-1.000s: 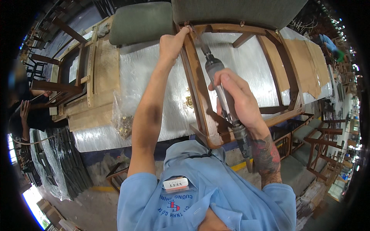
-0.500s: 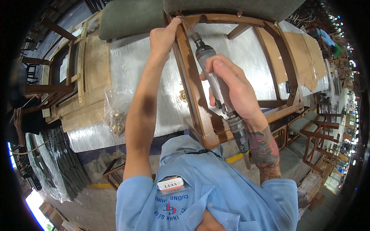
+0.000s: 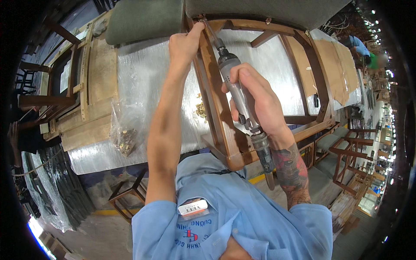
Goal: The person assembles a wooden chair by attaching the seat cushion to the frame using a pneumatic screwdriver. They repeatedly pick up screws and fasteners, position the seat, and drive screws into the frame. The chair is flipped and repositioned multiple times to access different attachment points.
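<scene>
My right hand [image 3: 262,97] wraps round a grey and black air screwdriver [image 3: 236,89], which slants up and left. Its long thin bit [image 3: 211,34] reaches the inner corner of a brown wooden chair frame [image 3: 211,97], close under the grey-green padded panel [image 3: 260,9]. At that same corner my left hand [image 3: 184,47] is closed, with thumb and fingertips pressed together beside the bit's tip. What those fingers pinch is too small and partly hidden to make out. The chair frame lies tipped on the film-wrapped bench [image 3: 145,78].
Brass-coloured fittings [image 3: 200,106] lie beside the frame, and a clear bag [image 3: 124,141] holds more. Another green-grey pad [image 3: 145,21] sits at the far left. A second wooden frame [image 3: 73,73] stands further left, near another person's hand [image 3: 14,132]. Chairs [image 3: 346,147] stand at right.
The view has shifted slightly, showing more of the brass fittings. Both hands and the screwdriver stay at the same corner of the frame.
</scene>
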